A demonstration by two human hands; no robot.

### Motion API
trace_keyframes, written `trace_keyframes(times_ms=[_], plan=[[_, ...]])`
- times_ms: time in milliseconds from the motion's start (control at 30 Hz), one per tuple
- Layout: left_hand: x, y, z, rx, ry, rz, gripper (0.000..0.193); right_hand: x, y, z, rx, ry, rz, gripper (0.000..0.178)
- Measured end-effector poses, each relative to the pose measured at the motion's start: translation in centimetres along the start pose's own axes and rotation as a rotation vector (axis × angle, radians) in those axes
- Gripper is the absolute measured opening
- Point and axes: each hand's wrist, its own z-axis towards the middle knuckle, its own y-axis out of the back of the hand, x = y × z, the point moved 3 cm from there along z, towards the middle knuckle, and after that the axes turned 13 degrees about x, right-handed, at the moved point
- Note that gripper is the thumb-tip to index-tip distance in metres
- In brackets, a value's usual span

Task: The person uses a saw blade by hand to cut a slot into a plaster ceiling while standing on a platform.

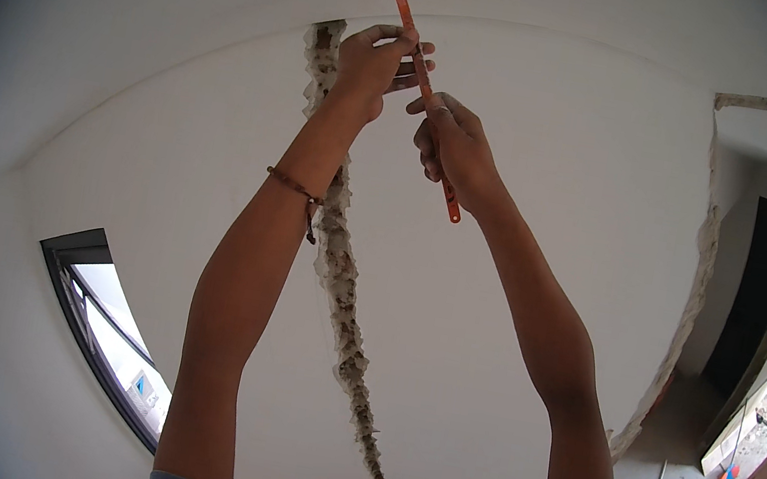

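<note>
At the left, beyond the person's forearm, is a dark-framed window (80,246); right of it, a rough chiselled channel (343,295) runs down the white wall (490,329). The cord bracelet (293,185) has a loose end that could snag on that ragged edge if the arm swung close. The left hand (380,62) pinches the orange hacksaw blade (426,87) above its middle, other fingers spread behind it; a slip there could cut them, should that edge be toothed. The blade slants, raised before the wall, right of the channel's top; contact cannot be told. The right hand (455,144) is curled round its lower part; uneven pressure between the hands could bend or snap the thin strip.
</note>
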Motion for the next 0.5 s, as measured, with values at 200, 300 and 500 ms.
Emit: trace_keyframes(times_ms=[200, 300, 500], plan=[[0.4, -0.2, 0.2, -0.001, -0.016, -0.008, 0.026, -1.5, 0.3, -1.8, 0.046, -0.016, 0.022, 0.036], [0.7, -0.2, 0.4, -0.025, -0.016, 0.002, 0.026, -2.4, 0.3, -2.7, 0.047, -0.043, 0.045, 0.037], [0.9, -0.5, 0.5, -0.02, -0.03, 0.002, 0.025, -3.5, 1.0, -3.4, 0.017, -0.049, 0.109, 0.037]])
